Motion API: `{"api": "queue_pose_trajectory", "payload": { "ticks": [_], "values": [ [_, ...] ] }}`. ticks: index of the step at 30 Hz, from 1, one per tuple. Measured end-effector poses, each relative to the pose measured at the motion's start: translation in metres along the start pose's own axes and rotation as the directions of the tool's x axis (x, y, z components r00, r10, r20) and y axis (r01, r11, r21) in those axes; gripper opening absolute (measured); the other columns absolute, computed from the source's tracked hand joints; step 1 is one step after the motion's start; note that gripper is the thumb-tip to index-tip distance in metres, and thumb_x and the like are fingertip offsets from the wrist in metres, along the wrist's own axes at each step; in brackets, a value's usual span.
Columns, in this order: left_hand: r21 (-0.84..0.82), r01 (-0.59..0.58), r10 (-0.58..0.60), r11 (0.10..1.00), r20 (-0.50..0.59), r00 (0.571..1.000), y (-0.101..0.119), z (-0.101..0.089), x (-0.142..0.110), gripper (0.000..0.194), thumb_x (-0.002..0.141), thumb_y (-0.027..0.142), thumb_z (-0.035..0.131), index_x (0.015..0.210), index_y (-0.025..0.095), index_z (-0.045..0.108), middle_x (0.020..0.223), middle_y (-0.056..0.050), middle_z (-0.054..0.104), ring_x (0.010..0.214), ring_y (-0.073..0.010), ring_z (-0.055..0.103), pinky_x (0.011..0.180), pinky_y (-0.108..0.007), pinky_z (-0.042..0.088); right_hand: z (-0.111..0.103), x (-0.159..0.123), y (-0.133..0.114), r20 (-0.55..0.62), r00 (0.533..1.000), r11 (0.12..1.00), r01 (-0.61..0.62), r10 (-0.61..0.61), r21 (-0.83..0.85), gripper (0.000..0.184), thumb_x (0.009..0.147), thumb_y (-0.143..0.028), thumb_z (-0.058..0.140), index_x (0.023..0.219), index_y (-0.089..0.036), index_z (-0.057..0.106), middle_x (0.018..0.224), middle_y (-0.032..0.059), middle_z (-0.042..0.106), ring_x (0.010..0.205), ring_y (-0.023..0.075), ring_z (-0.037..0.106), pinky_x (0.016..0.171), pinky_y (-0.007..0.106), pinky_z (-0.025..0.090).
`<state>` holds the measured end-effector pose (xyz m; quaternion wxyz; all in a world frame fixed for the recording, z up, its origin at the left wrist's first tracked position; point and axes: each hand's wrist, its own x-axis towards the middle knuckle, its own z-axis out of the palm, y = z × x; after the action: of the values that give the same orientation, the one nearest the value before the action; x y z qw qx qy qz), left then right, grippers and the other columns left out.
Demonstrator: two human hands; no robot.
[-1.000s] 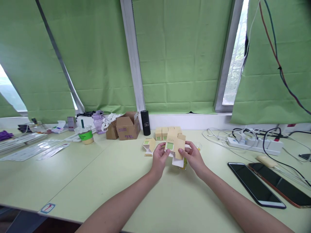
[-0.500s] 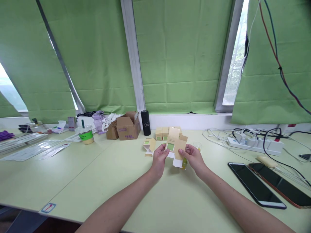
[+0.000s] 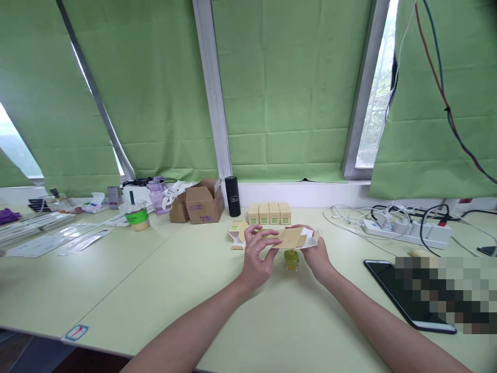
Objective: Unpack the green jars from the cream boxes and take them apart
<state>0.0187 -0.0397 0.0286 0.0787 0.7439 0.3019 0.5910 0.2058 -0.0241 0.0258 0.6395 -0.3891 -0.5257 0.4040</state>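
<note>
A tan cardboard box (image 3: pixel 292 238) with open flaps and a white inside is held nearly level between my hands. My left hand (image 3: pixel 257 259) pinches its left end, fingers above and thumb below. Around the right end, by the white flaps, my right hand (image 3: pixel 315 255) is closed, its fingers partly hidden behind the box. Just below the box, a small yellow-green see-through container (image 3: pixel 291 260) stands on the table. Left of it, behind my left hand, lies another opened tan box (image 3: pixel 237 232). Several closed tan boxes (image 3: pixel 269 213) with green labels form a row behind.
A black cylinder (image 3: pixel 232 197) and brown carton (image 3: pixel 204 202) stand at the back, with a drink cup (image 3: pixel 136 215) further left. On the right are a white power strip (image 3: pixel 427 234) with tangled cables and a dark-screened tablet (image 3: pixel 404 295). A blurred patch covers the area beside it.
The box has been tipped from facing me to nearly level, and its flaps now point right. My left fingers have moved over its top. The yellow-green container is now more exposed.
</note>
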Motion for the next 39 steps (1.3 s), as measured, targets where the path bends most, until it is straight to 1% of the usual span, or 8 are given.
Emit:
{"api": "queue_pose_trajectory", "payload": {
  "ticks": [5, 11, 15, 20, 23, 27, 33, 39],
  "values": [
    [0.057, -0.085, 0.081, 0.995, 0.067, 0.994, -0.006, 0.000, -0.002, 0.027, 0.090, 0.015, 0.062, 0.096, 0.035, 0.080, 0.110, -0.007, 0.073, 0.122, -0.0324, 0.046, 0.106, -0.060, 0.040, -0.004, 0.005, 0.001, -0.033, 0.991, 0.981, -0.125, 0.131, 0.149, 0.040, 0.068, -0.049, 0.076, 0.100, -0.025, 0.072, 0.100, 0.0083, 0.079, 0.090, 0.0327, 0.073, 0.073, 0.042, 0.057],
    [0.089, -0.110, 0.104, 0.990, 0.071, 0.992, -0.011, 0.001, -0.005, 0.032, 0.089, 0.013, 0.062, 0.099, 0.037, 0.081, 0.105, -0.007, 0.073, 0.118, -0.0325, 0.048, 0.103, -0.058, 0.044, -0.003, 0.010, 0.004, -0.018, 0.978, 0.954, -0.197, 0.206, 0.228, 0.043, 0.070, -0.059, 0.073, 0.097, -0.026, 0.075, 0.094, 0.0091, 0.080, 0.087, 0.0357, 0.073, 0.072, 0.048, 0.057],
    [0.055, -0.109, 0.109, 0.993, 0.008, 0.994, -0.011, 0.002, -0.002, 0.028, 0.091, 0.017, 0.066, 0.106, 0.036, 0.079, 0.104, -0.006, 0.075, 0.113, -0.0307, 0.051, 0.099, -0.054, 0.047, -0.003, 0.008, 0.011, -0.031, 0.994, 0.989, -0.102, 0.106, 0.111, 0.039, 0.068, -0.051, 0.081, 0.097, -0.025, 0.073, 0.101, 0.0082, 0.080, 0.095, 0.0338, 0.072, 0.082, 0.045, 0.055],
    [0.064, 0.095, -0.081, 0.993, -0.197, 0.977, -0.025, -0.002, 0.011, 0.012, 0.092, 0.032, 0.069, 0.100, 0.027, 0.077, 0.096, -0.008, 0.072, 0.107, -0.0294, 0.058, 0.097, -0.048, 0.049, -0.004, 0.007, 0.014, 0.034, 0.999, 0.995, 0.017, -0.014, -0.097, 0.040, 0.078, -0.054, 0.078, 0.102, -0.024, 0.070, 0.106, 0.0094, 0.079, 0.107, 0.0289, 0.069, 0.089, 0.041, 0.049],
    [0.087, 0.314, -0.268, 0.945, -0.342, 0.901, -0.047, -0.011, 0.023, 0.019, 0.088, 0.037, 0.071, 0.097, 0.021, 0.075, 0.101, -0.009, 0.066, 0.099, -0.0263, 0.064, 0.094, -0.042, 0.050, -0.005, 0.007, 0.013, 0.030, 1.000, 0.993, -0.002, 0.005, -0.116, 0.045, 0.080, -0.059, 0.076, 0.105, -0.023, 0.068, 0.107, 0.0103, 0.079, 0.108, 0.0285, 0.069, 0.088, 0.040, 0.047],
    [0.258, 0.574, -0.482, 0.777, -0.342, 0.806, -0.076, -0.028, 0.038, 0.022, 0.089, 0.034, 0.065, 0.104, 0.020, 0.073, 0.103, -0.008, 0.072, 0.096, -0.0238, 0.067, 0.089, -0.036, 0.049, -0.007, 0.007, 0.015, 0.015, 0.999, 0.992, -0.043, 0.045, -0.122, 0.050, 0.077, -0.064, 0.076, 0.104, -0.023, 0.068, 0.106, 0.0105, 0.079, 0.109, 0.0299, 0.068, 0.088, 0.041, 0.047],
    [0.400, 0.664, -0.594, 0.632, -0.301, 0.746, -0.099, -0.044, 0.043, 0.015, 0.085, 0.035, 0.068, 0.085, 0.022, 0.074, 0.086, -0.007, 0.078, 0.088, -0.0291, 0.069, 0.094, -0.046, 0.040, -0.008, 0.008, 0.019, 0.012, 0.997, 0.988, -0.068, 0.070, -0.137, 0.053, 0.074, -0.067, 0.075, 0.101, -0.023, 0.067, 0.104, 0.0110, 0.080, 0.109, 0.0317, 0.069, 0.088, 0.042, 0.046],
    [0.555, 0.616, -0.590, 0.559, -0.256, 0.766, -0.100, -0.044, 0.040, 0.019, 0.085, 0.041, 0.066, 0.083, 0.024, 0.076, 0.088, -0.008, 0.078, 0.110, -0.0346, 0.061, 0.098, -0.047, 0.033, -0.009, 0.010, 0.021, 0.008, 0.996, 0.982, -0.085, 0.087, -0.170, 0.051, 0.074, -0.066, 0.074, 0.101, -0.024, 0.067, 0.103, 0.0103, 0.079, 0.109, 0.0322, 0.069, 0.086, 0.042, 0.046]
  ]
}}
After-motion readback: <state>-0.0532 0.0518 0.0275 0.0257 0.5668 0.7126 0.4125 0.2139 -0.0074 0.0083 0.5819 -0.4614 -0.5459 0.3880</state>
